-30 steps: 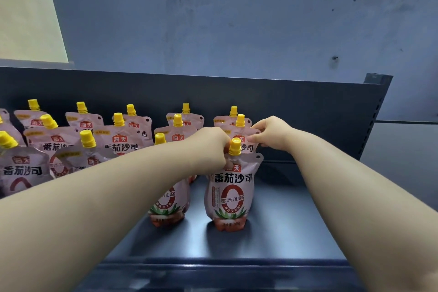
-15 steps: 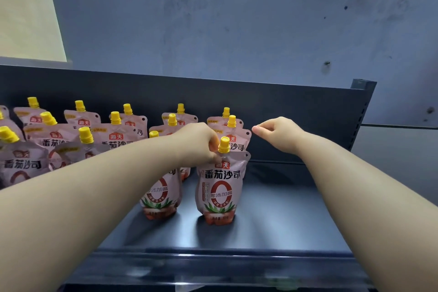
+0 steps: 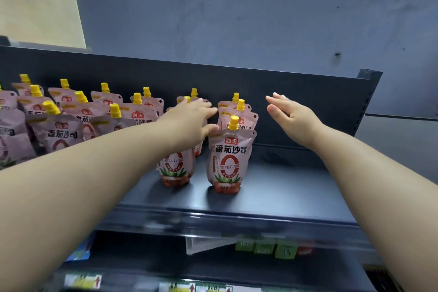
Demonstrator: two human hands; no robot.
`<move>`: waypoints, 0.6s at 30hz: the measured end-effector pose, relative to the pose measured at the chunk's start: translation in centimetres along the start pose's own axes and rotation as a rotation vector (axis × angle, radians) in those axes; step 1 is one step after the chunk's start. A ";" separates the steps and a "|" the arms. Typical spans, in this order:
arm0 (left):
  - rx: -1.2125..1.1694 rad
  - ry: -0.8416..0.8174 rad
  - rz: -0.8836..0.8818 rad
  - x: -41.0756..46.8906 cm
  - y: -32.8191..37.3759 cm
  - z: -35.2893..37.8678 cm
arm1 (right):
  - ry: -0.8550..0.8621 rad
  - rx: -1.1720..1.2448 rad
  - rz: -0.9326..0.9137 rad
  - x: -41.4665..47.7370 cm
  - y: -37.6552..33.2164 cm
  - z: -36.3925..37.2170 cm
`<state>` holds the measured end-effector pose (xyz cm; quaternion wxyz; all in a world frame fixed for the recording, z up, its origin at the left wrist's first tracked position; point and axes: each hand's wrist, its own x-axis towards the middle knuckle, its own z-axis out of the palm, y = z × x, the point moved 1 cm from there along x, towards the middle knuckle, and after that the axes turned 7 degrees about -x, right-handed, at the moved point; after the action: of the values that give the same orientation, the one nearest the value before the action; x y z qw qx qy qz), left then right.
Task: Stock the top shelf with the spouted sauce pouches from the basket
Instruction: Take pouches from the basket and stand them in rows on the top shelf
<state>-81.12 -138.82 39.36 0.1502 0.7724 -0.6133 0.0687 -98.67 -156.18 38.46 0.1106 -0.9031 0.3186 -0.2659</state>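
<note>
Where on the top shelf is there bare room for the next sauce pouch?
Bare shelf lies right of the front pouch, out to the end post, beneath the right hand. A narrow strip runs along the front edge. Leftward, rows of pouches crowd it.

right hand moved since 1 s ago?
Yes. The right hand has drawn rightward, away from the front pouch it was beside, and now hangs open, touching nothing.

We're reaching forward with both hands here. Our left hand [image 3: 192, 118] is stretching out flat, palm down, fingers straight. Our right hand [image 3: 291, 114] is hovering loose too, fingers together and relaxed, gripping nothing.
</note>
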 end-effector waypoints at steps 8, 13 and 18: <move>0.156 0.094 0.068 -7.1 -3.9 -2.4 | 0.016 -0.129 -0.071 -4.4 -9.1 -0.2; 0.189 0.087 0.056 -13.9 -7.9 -4.1 | -0.020 -0.162 -0.118 -7.4 -16.5 2.5; 0.227 0.049 -0.020 -20.4 -12.8 -5.0 | -0.111 -0.195 -0.230 -9.7 -24.3 6.5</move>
<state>-73.25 -115.70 36.25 0.0776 0.7887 -0.5899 0.1551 -88.91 -131.08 38.06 0.0088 -0.9534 0.2307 -0.1942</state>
